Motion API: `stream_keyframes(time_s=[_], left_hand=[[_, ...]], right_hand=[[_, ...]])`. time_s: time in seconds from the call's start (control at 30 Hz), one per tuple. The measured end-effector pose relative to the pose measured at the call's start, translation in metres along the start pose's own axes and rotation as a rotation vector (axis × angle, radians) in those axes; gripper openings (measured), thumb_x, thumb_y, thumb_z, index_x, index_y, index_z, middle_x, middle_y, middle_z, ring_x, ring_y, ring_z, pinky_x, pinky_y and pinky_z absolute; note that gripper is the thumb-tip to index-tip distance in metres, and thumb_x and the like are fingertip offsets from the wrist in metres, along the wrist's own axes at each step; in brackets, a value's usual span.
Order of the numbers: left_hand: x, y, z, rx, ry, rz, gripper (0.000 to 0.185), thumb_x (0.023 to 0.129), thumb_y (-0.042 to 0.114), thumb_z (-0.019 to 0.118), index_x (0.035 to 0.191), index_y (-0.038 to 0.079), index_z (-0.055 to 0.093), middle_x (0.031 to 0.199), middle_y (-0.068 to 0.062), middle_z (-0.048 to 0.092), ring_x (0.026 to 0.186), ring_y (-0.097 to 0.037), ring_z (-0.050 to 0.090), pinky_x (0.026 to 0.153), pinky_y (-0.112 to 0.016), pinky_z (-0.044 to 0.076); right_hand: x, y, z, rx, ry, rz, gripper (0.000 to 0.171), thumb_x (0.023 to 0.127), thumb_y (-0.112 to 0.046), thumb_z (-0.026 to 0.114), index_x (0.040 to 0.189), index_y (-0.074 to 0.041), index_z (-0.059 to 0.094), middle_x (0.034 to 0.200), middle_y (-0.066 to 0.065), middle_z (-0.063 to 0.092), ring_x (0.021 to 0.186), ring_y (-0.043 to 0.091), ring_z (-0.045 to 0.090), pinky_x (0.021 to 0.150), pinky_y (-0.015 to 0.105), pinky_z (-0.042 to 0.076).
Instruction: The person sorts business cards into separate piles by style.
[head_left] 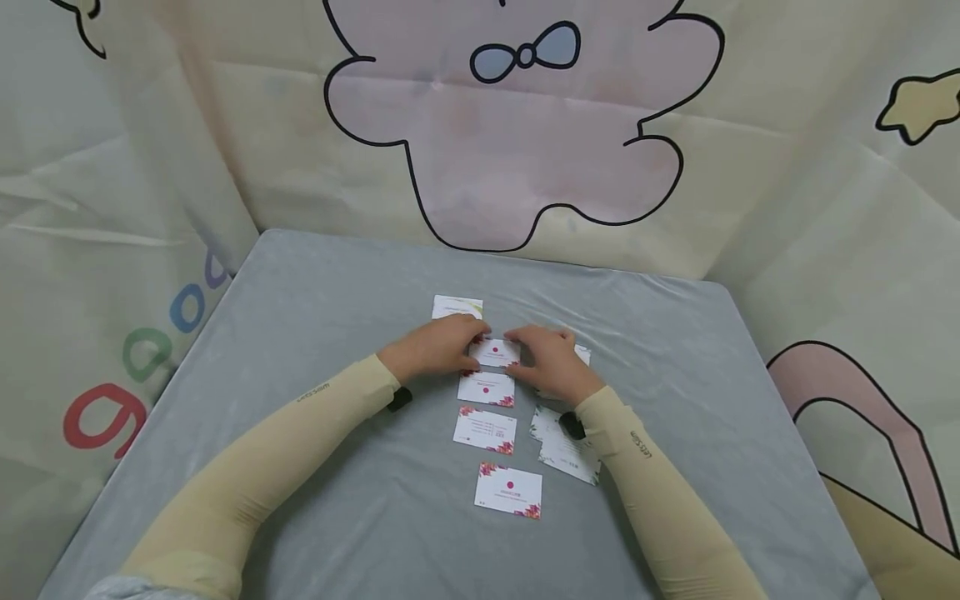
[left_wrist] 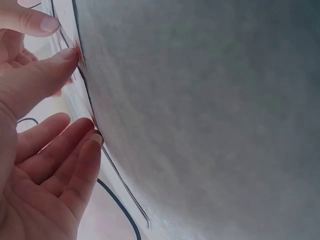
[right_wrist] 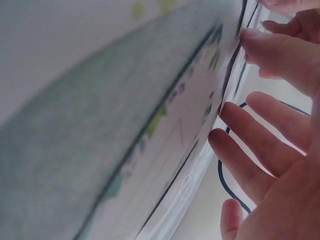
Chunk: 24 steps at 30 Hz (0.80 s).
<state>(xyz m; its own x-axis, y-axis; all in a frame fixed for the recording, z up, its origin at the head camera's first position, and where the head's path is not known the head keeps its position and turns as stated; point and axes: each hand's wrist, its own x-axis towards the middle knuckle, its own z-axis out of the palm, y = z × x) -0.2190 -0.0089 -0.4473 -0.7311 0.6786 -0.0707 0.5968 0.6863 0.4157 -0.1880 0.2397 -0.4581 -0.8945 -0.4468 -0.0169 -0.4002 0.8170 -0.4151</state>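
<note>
Left hand (head_left: 435, 346) and right hand (head_left: 557, 360) bracket a red-flowered card (head_left: 495, 353) at the desk (head_left: 375, 517).
From where I stand, the card lies flat between them, towards the far side of the grey cloth; each hand has its thumb and fingers spread apart, tips at the card's near and far corners, though I can't tell how firmly they touch. Three more flowered cards (head_left: 484, 430) run in a rough column towards the person. Just beyond the left hand, a white card with a yellow-green edge (head_left: 457, 307) is partly covered by it. Leaf-edged cards (head_left: 570, 454) overlap beside the right sleeve (head_left: 660, 492), and other white cards (head_left: 582, 354) peek out past the right hand.
</note>
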Motion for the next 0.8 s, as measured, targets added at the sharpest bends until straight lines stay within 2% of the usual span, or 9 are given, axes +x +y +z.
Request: stream_keyframes(time_s=[0.23, 0.53, 0.8], left_hand=[[0.004, -0.003, 0.001, -0.001, 0.0, -0.007, 0.056, 0.095, 0.026, 0.086, 0.142, 0.006, 0.066, 0.118, -0.005, 0.071, 0.104, -0.019, 0.063, 0.1, -0.037, 0.056], [0.007, 0.001, -0.003, 0.016, -0.004, 0.0, 0.057, 0.095, 0.026, 0.085, 0.144, 0.005, 0.065, 0.12, -0.006, 0.072, 0.104, -0.019, 0.063, 0.1, -0.037, 0.056], [0.013, -0.001, -0.001, 0.041, 0.023, 0.009, 0.055, 0.096, 0.026, 0.082, 0.145, 0.007, 0.065, 0.12, -0.004, 0.07, 0.107, -0.019, 0.062, 0.101, -0.037, 0.055]], right_hand=[[-0.001, 0.002, 0.0, -0.022, -0.007, 0.022, 0.056, 0.098, -0.034, 0.081, 0.147, -0.013, 0.065, 0.149, 0.008, 0.067, 0.143, 0.029, 0.059, 0.113, 0.065, 0.027], [-0.003, 0.001, -0.003, 0.002, -0.002, 0.043, 0.056, 0.097, -0.033, 0.083, 0.147, -0.013, 0.065, 0.147, 0.008, 0.068, 0.142, 0.029, 0.06, 0.113, 0.065, 0.027], [0.001, 0.007, -0.006, 0.014, 0.005, 0.022, 0.061, 0.096, -0.031, 0.084, 0.151, -0.013, 0.062, 0.145, 0.007, 0.069, 0.139, 0.028, 0.062, 0.11, 0.062, 0.029]])
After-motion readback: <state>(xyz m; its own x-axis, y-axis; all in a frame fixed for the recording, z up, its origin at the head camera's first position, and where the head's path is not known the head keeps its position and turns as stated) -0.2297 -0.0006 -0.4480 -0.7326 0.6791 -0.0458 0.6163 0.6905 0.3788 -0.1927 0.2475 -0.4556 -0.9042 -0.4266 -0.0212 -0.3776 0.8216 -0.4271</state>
